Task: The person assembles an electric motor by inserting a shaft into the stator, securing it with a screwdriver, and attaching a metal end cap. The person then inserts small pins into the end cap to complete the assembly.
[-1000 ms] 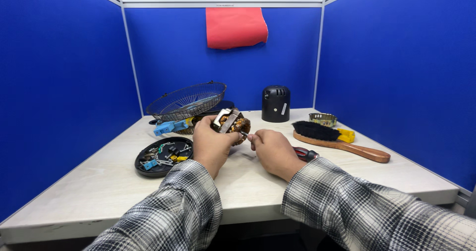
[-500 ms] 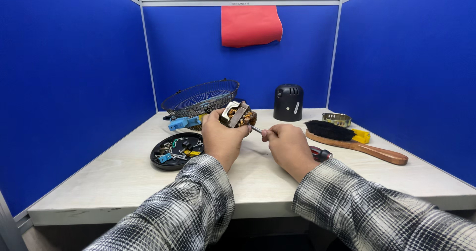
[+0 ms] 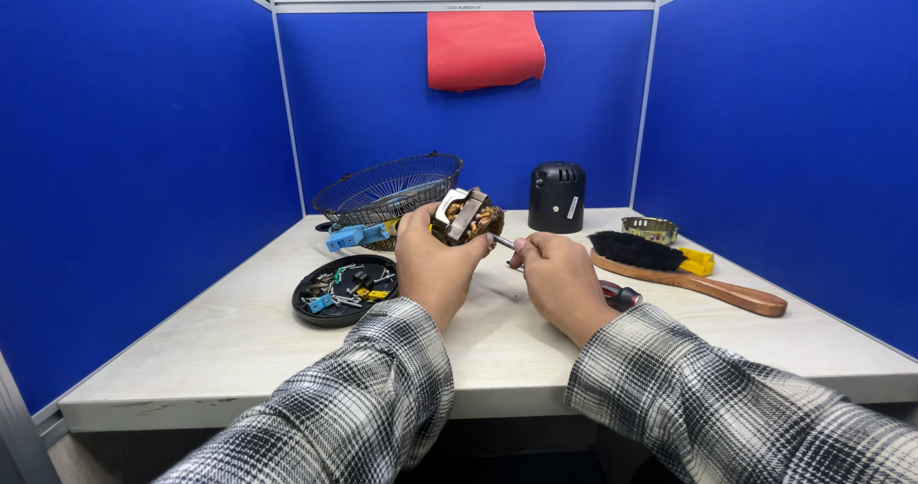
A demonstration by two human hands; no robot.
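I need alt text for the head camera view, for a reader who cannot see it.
The left hand holds up a small motor while the right hand points a thin tool at it. A black parts dish, wire fan guard, brush and black cap lie on the table.

The light is bright and even, coming from above. Soft, short shadows lie on the table point(image 3: 239, 341) under the hands. The picture is sharp, without glare; partition lines near the table bend slightly outward.
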